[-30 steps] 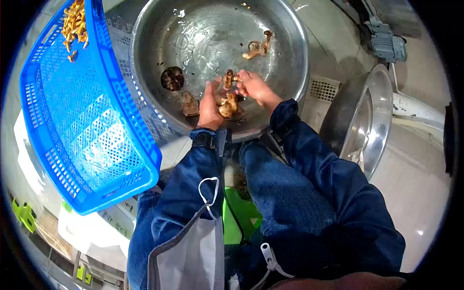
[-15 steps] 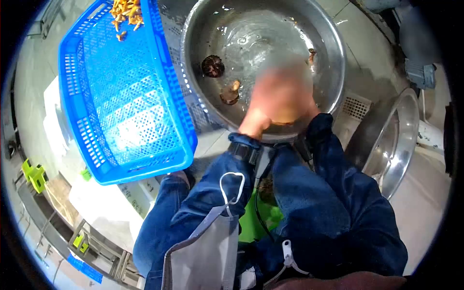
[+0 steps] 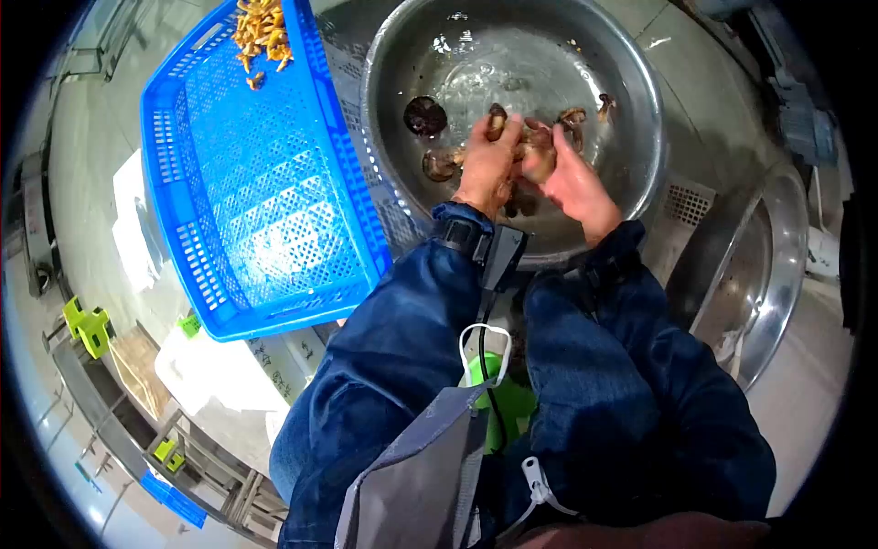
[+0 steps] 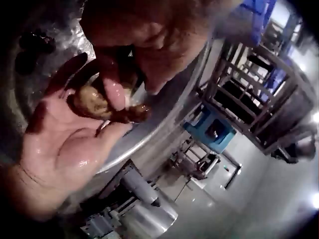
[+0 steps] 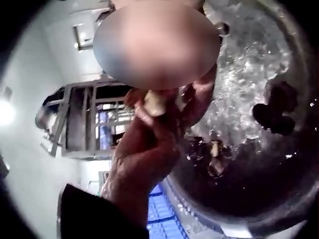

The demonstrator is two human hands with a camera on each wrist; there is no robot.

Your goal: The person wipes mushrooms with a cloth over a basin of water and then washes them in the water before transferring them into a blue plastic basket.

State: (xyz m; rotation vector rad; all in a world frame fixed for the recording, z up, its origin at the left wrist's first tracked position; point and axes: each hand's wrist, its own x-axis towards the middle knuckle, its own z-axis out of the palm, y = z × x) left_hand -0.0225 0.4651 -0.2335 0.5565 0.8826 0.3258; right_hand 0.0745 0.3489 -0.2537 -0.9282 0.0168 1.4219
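Note:
In the head view my left hand (image 3: 487, 174) and right hand (image 3: 580, 188) work close together over a metal basin (image 3: 647, 110) of water. A small brown mushroom (image 3: 497, 121) shows between the left fingers and thumb. My right hand holds a pale-stemmed mushroom (image 3: 540, 165), blurred there. From the left wrist, a mushroom (image 4: 92, 102) lies in the right palm, with a left fingertip pressing on it. In the right wrist view the left thumb lies against a cream mushroom piece (image 5: 154, 103). A dark mushroom cap (image 3: 425, 116) and a brown mushroom (image 3: 441, 165) sit at the basin's left.
Left of the basin is a blue perforated crate (image 3: 352, 210) with yellow-orange mushrooms (image 3: 261, 32) at its far end. Two more mushrooms lie at the basin's right, one of them a small mushroom (image 3: 605, 107). A second metal basin (image 3: 777, 274) leans at the right.
The head view has shifted, so basin and crate sit farther right in it. My hands, blurred together half a second ago, now show apart, the right one turned palm inward around a mushroom.

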